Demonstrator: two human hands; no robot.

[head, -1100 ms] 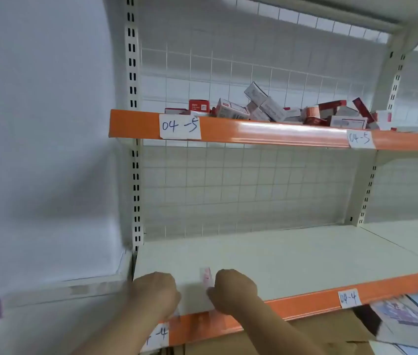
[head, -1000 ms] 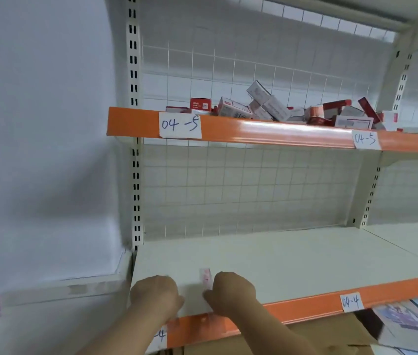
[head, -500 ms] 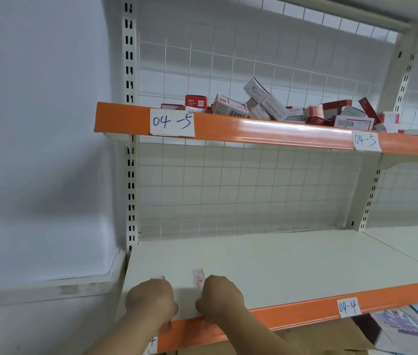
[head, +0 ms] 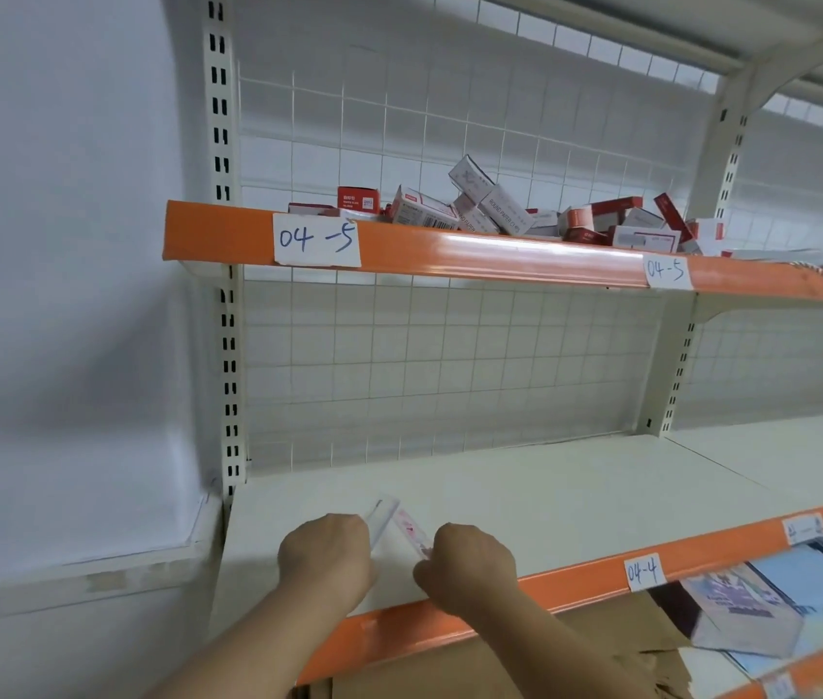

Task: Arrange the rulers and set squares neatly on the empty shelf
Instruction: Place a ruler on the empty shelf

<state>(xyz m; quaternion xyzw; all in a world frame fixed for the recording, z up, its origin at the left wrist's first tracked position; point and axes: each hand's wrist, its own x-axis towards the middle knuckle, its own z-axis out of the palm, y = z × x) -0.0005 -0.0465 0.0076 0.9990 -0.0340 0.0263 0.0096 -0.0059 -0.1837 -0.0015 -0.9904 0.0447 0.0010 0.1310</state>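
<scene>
Clear plastic rulers with a pink-printed wrapper (head: pixel 402 528) lie near the front left of the white shelf (head: pixel 576 491) labelled 04-4. My left hand (head: pixel 326 560) curls over their left side and grips one clear strip that fans out to the upper right. To the right, my right hand (head: pixel 470 565) pinches the pink-printed end. Most of the rulers are hidden under both hands.
The orange shelf lip (head: pixel 702 557) runs along the front. An upper shelf labelled 04-5 (head: pixel 500 244) carries several small red and white boxes (head: pixel 495 209). A slotted upright (head: pixel 228 345) and grey wall bound the left. Cardboard (head: pixel 550 658) and blue packs (head: pixel 792 597) lie below.
The view has shifted so the hands sit further right on the shelf. The rulers now fan apart between my hands, with a clear strip showing above the left hand.
</scene>
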